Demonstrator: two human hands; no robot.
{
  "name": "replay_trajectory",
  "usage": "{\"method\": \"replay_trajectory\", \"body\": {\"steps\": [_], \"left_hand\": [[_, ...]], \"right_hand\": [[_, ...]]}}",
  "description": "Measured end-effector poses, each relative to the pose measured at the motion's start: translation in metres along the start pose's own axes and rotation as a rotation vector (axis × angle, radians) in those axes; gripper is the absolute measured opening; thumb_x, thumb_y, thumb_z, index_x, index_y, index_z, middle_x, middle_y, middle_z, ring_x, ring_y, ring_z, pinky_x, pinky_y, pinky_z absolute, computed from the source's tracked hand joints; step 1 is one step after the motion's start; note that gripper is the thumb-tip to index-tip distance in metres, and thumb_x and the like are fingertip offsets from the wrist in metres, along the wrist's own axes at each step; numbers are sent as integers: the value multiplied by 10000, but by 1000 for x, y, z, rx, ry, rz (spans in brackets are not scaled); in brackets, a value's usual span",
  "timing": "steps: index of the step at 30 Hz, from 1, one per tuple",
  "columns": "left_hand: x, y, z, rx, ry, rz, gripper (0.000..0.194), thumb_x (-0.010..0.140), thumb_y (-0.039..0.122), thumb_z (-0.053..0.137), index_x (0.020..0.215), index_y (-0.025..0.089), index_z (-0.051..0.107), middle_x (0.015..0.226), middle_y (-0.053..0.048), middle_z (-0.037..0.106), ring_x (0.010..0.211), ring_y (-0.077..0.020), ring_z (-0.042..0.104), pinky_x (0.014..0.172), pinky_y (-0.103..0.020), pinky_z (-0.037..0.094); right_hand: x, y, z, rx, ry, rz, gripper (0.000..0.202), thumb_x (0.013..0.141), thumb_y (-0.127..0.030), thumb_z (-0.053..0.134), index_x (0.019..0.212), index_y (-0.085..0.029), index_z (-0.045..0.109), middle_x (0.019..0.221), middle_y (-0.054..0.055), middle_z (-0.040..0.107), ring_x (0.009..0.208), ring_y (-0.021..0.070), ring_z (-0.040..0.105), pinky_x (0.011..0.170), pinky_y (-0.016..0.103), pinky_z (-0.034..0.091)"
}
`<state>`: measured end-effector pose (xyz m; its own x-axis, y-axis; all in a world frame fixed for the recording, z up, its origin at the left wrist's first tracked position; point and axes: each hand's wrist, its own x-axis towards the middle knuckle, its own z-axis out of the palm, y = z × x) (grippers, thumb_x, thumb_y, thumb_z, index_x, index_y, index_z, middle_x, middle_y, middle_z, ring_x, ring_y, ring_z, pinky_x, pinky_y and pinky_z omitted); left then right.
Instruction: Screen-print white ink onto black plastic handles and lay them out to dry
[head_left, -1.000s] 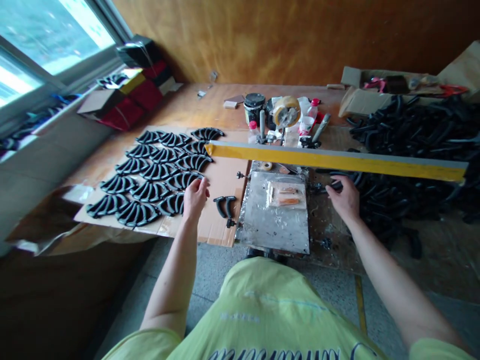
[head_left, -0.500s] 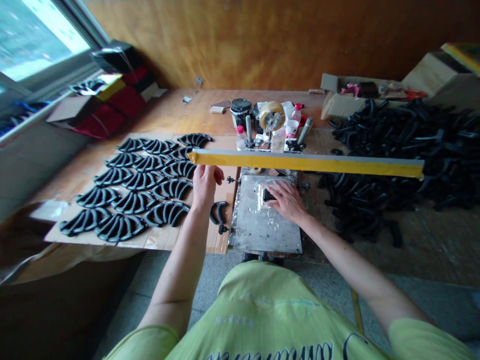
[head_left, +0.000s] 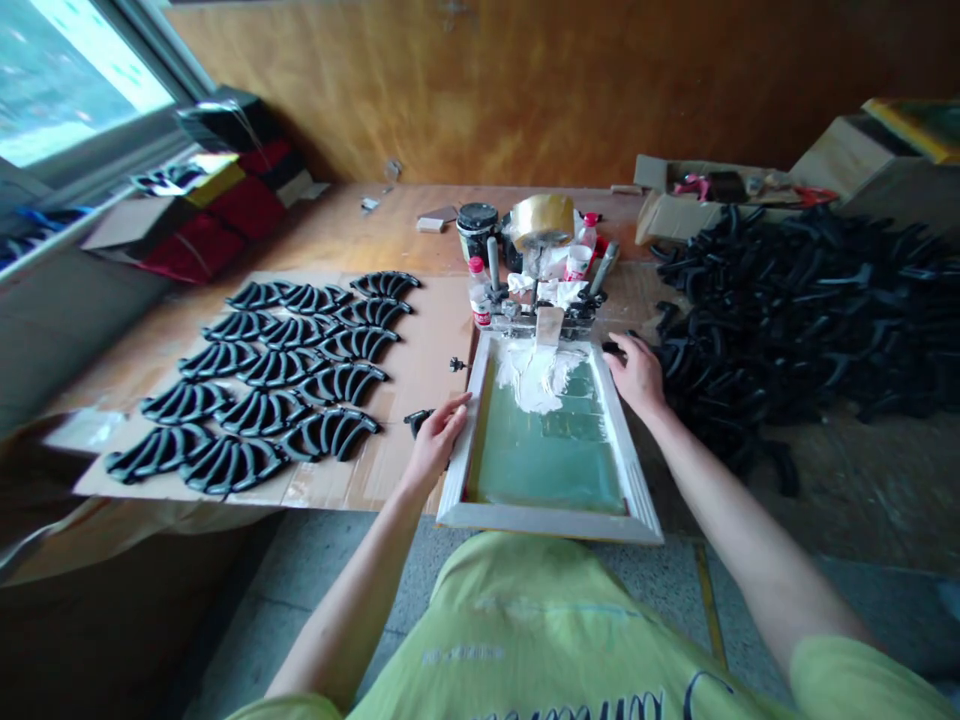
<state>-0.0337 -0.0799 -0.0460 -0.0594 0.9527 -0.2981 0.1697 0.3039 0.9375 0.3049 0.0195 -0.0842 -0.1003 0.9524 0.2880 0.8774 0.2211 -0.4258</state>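
A white-framed screen with green mesh lies over the metal plate's place, white paste spread across its upper part. At its left edge my left hand has its fingers curled together; what they hold, if anything, is hidden. Just left of that hand a black piece shows, partly covered. To the right of the screen, my right hand pinches a dark piece between thumb and forefinger. Curved black pieces lie fanned in rows on cardboard at the left.
A big heap of black pieces covers the right side. Behind the screen stand a clamp post, a black tub, a tape roll and a bottle. An open carton sits at the back right.
The framed screen, seen edge-on before, has swung down flat and hides most of the metal plate. My left hand has moved down and slightly right; my right hand has left the plate and moved right.
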Motion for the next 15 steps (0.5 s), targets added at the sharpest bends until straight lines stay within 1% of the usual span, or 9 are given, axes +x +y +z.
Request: {"method": "replay_trajectory", "body": {"steps": [2,3,4,5,7,9,11,13,15], "left_hand": [[4,-28,5,-23,-24,-57,769,773,578,640,1415,183,491,762,-8,655,596,-129,561,529,-223,423],[7,-40,7,-16,-24,-67,805,770,567,646,1451,189,444,755,-4,653,590,-130,563,526,-224,425],[11,-49,9,5,-17,-68,809,771,558,648,1459,192,433,750,-1,649,590,-131,565,526,-224,427],[14,-57,10,32,-4,-66,790,775,550,646,1451,193,447,741,1,642,591,-130,565,527,-222,426],[19,-66,11,77,20,-57,739,787,537,640,1424,195,487,729,5,630,599,-129,566,531,-220,426],[20,-70,11,91,36,-51,705,794,529,637,1401,193,514,736,4,629,619,-131,570,547,-221,434],[20,-72,11,96,42,-52,688,797,530,634,1388,192,527,739,6,629,626,-131,569,557,-223,438],[19,-73,11,96,47,-56,681,796,533,634,1378,191,538,745,5,633,630,-132,570,570,-228,444],[19,-72,11,92,53,-58,681,791,535,639,1369,189,545,763,-2,645,644,-139,580,588,-237,455]], "right_hand": [[21,-17,5,24,92,-61,581,888,-281,573,1434,-156,415,1422,169,459,1310,322,433,1077,507,370],[31,-28,10,30,88,-119,607,865,-271,613,1429,-161,416,1437,161,438,1327,325,406,1089,504,357],[41,-39,17,23,43,-174,600,848,-249,638,1407,-162,437,1421,156,451,1318,324,407,1087,495,357],[50,-49,23,6,-23,-207,549,840,-218,644,1360,-159,481,1369,155,496,1281,320,436,1067,477,374],[58,-62,35,-48,-175,-213,367,842,-167,621,1206,-144,581,1196,151,605,1151,299,517,983,425,423],[53,-68,43,-105,-273,-188,199,858,-158,589,1051,-135,631,1037,142,656,1030,279,559,893,384,443],[35,-69,44,-130,-304,-227,120,871,-158,559,955,-134,642,964,136,666,969,264,567,838,358,436],[11,-69,38,-114,-323,-358,127,864,-117,528,908,-140,645,926,120,664,945,246,565,809,334,422],[-9,-71,28,-71,-369,-530,167,836,-65,509,884,-148,646,895,98,660,923,228,563,787,312,410]]}}
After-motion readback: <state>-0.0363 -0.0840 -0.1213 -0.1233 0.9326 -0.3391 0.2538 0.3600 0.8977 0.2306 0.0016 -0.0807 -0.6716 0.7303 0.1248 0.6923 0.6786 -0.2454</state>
